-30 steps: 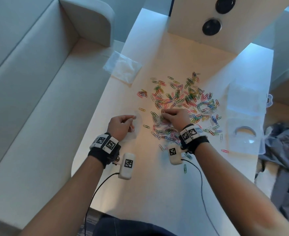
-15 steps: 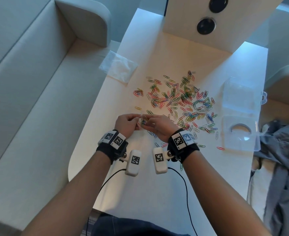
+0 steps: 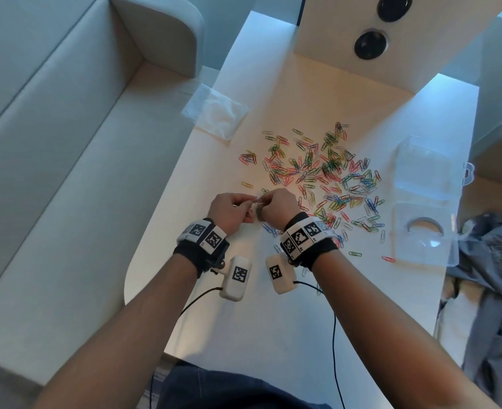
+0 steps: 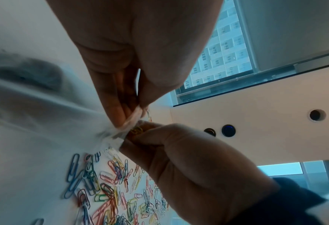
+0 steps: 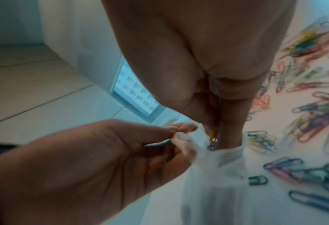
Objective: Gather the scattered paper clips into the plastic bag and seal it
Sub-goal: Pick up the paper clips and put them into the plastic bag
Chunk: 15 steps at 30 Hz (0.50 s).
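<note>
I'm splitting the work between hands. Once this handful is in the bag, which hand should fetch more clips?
Right. The right hand is beside the pile of clips and already feeds clips in, while the left hand pinches the bag's mouth open, away from the pile.

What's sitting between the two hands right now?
The mouth of the small plastic bag: the left hand pinches its rim while the right hand pushes paper clips into it, clearest in the left wrist view.
</note>
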Each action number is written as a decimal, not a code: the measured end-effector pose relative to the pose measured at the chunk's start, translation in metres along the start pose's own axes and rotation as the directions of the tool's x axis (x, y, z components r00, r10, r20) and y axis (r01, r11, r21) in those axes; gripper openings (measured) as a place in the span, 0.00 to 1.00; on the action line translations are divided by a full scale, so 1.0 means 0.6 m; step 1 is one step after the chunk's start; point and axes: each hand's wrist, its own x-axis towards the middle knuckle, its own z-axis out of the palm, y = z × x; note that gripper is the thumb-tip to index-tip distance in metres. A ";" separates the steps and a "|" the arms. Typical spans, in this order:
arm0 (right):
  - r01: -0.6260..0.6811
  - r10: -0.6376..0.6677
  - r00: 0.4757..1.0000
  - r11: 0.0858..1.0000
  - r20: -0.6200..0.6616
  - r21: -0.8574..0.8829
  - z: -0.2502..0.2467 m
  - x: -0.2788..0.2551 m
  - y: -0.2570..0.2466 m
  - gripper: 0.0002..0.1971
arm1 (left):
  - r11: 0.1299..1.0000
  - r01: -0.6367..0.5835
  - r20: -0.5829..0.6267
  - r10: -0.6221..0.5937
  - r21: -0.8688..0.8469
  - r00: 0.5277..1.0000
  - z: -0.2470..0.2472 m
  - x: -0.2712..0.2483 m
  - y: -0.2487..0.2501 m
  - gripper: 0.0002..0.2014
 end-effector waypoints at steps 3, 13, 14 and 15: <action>0.049 -0.051 0.998 0.998 -0.041 -0.049 0.005 0.003 -0.001 0.08 | 1.000 -0.012 -0.011 0.013 0.012 1.000 -0.004 0.000 0.005 0.12; 0.049 -0.091 0.992 0.911 0.084 0.410 -0.069 0.033 -0.027 0.07 | 1.000 -0.013 -0.083 0.012 -0.022 0.997 -0.060 0.003 -0.002 0.10; 0.092 -0.098 0.995 0.923 -0.002 0.373 -0.074 0.054 -0.028 0.08 | 0.999 -0.007 -0.096 0.003 -0.037 0.995 -0.070 0.002 -0.005 0.10; 0.146 -0.127 0.988 0.956 -0.088 0.256 -0.075 0.083 -0.029 0.09 | 0.998 0.000 -0.112 -0.007 -0.060 0.994 -0.081 0.001 -0.007 0.10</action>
